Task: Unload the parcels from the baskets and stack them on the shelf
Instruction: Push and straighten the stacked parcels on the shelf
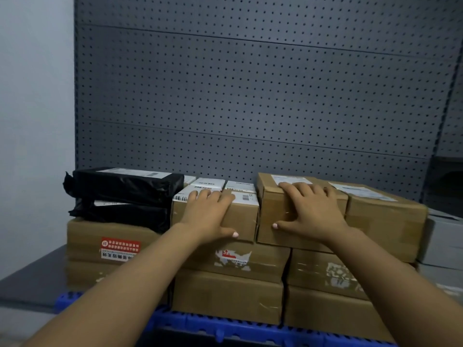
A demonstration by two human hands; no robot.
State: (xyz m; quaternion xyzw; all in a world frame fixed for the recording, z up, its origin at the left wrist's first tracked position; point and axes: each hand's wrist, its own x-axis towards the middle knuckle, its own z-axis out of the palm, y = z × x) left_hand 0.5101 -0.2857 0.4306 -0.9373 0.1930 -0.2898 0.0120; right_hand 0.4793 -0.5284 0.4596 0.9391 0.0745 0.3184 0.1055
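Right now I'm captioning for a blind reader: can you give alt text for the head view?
A person's left hand and right hand press flat on two cardboard boxes, the small box and the larger box, atop stacked parcels on a shelf. Two black-wrapped parcels lie to the left, before a grey pegboard.

Camera: on my head — the only view, so no second view shares anything.
Facing: forward and slightly down, square onto the pegboard behind the shelf.
Nearness: close — my forearms reach in from the bottom edge to the top boxes.
Lens: wide, edges bending.
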